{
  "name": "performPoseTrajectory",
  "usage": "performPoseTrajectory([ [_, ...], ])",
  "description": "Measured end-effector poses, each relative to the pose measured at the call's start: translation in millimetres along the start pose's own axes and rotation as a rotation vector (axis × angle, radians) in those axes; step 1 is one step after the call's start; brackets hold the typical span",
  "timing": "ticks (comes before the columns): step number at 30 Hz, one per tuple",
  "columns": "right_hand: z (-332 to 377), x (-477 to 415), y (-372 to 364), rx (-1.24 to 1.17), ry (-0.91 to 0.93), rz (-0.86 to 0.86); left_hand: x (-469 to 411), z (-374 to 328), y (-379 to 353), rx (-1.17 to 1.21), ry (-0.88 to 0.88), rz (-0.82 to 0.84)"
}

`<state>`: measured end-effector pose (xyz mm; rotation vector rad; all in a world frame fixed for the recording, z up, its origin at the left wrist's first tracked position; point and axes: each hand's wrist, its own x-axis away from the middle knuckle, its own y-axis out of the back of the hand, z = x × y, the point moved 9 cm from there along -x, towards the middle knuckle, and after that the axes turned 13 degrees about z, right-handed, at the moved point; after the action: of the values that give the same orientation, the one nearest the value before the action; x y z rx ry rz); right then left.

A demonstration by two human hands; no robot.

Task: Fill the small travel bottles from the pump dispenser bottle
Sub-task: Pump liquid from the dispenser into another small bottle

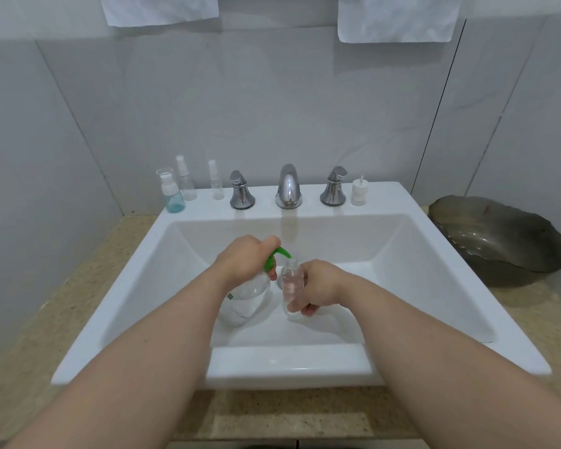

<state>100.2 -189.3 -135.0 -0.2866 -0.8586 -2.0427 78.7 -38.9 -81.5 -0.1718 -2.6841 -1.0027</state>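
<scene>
A clear pump dispenser bottle with a green pump head stands over the sink basin. My left hand grips its neck and top, a finger on the pump. My right hand holds a small open clear travel bottle upright, its mouth just under the green nozzle tip. On the sink's back ledge at the left stand three more travel bottles: one holding blue liquid and two clear spray bottles. A white spray cap stands on the ledge at the right.
A chrome faucet with two handles sits at the back of the sink. A dark glass bowl rests on the speckled counter at the right. Two white towels hang on the tiled wall above.
</scene>
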Motion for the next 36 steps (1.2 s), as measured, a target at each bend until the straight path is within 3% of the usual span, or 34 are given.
performPoseTrajectory([
  [36,2.3,1.4,-0.1,0.009,-0.002,-0.005,-2.1,2.1,-0.2,0.008,-0.004,-0.007],
])
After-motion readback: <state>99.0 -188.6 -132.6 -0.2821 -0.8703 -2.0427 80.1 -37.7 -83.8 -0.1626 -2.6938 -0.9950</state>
